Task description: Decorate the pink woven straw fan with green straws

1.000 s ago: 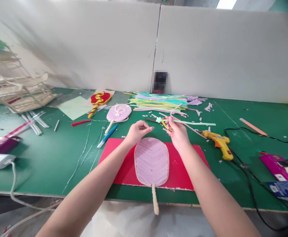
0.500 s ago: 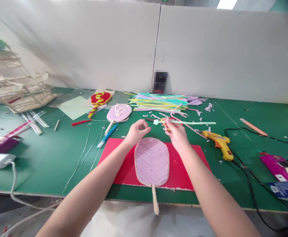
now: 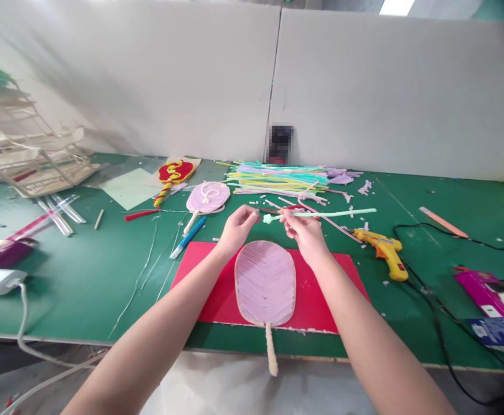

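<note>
My right hand pinches a mint-green pipe cleaner, whose straight length runs out to the right. Its left end is wound into a small curl. Just left of that curl is my left hand, thumb and fingertips pressed together; whether anything is between them is hidden. Below both hands, a lilac fan made of pipe-cleaner rows lies on a red board. The fan's cream handle points toward me over the table edge.
Pipe cleaners lie piled at the back. A yellow glue gun with its cord is on the right. At left are a smaller lilac fan, a red-and-yellow fan and a blue pen. Red-handled pliers or scissors lie behind my hands.
My right hand has shifted slightly left with the pipe cleaner, bringing its curl close to my left fingertips. The left hand has moved up a little and its fingers have closed together.
</note>
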`<state>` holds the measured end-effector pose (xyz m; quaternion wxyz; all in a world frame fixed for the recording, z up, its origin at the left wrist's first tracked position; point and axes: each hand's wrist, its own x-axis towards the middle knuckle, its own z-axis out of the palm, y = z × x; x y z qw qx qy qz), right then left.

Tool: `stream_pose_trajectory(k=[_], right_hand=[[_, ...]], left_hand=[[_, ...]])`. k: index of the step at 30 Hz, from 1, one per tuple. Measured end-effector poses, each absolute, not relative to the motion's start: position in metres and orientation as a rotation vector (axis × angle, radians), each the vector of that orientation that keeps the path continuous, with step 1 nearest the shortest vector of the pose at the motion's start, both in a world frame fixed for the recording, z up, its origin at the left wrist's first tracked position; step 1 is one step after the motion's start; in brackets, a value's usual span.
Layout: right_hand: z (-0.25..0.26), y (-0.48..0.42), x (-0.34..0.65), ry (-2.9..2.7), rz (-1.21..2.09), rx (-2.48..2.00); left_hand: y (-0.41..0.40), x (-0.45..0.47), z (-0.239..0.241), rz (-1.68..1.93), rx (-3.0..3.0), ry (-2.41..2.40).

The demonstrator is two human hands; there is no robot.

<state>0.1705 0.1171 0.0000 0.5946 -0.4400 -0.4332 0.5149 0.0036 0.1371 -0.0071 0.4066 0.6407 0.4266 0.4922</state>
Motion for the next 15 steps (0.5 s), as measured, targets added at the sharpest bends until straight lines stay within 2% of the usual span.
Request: stream_pose_trajectory(k=[5,15], right_hand=[[0.001,0.114,0.168,-1.181,1.171,-1.082],[-0.004,0.115,0.167,-1.352,1.110,-1.155]], left_hand=[[0.131,0.005,-0.002,1.262,1.807,1.130],[0.126,0.003,0.000,1.028,2.463,1.180]])
